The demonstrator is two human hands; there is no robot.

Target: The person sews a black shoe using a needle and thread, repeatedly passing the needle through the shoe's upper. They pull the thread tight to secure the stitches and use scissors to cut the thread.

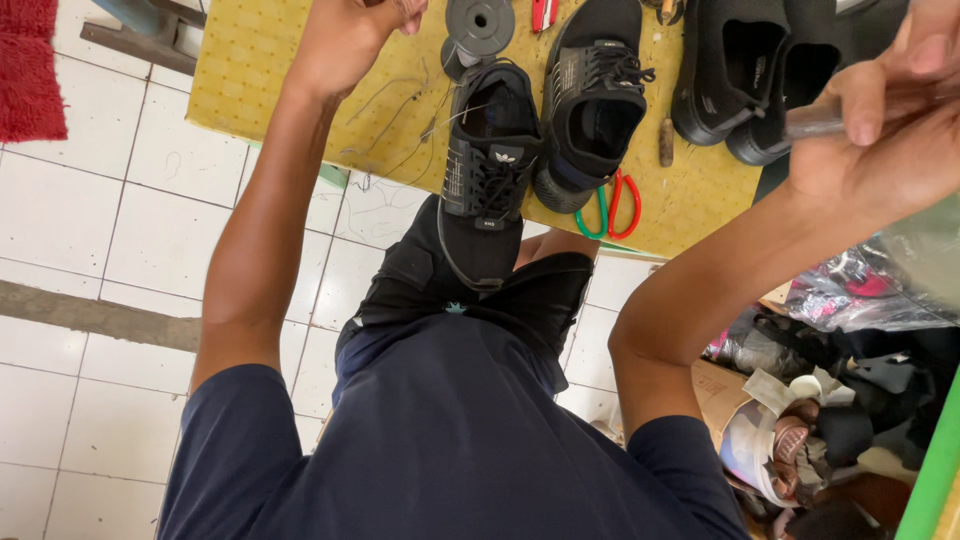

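Stitching looks to be the step in hand: a black sneaker (487, 180) lies on the yellow desk (300, 70), its toe over the edge above the person's lap. The right hand (890, 110) pinches a slim grey tool (815, 120); the left hand (350, 35) is closed, seemingly drawing thread (400, 110). Next, I judge, comes keeping that thread taut.

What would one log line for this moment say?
left hand: fisted over yellow table | right hand: fingers grip grey tool | black shoe: half on table, overhanging lap
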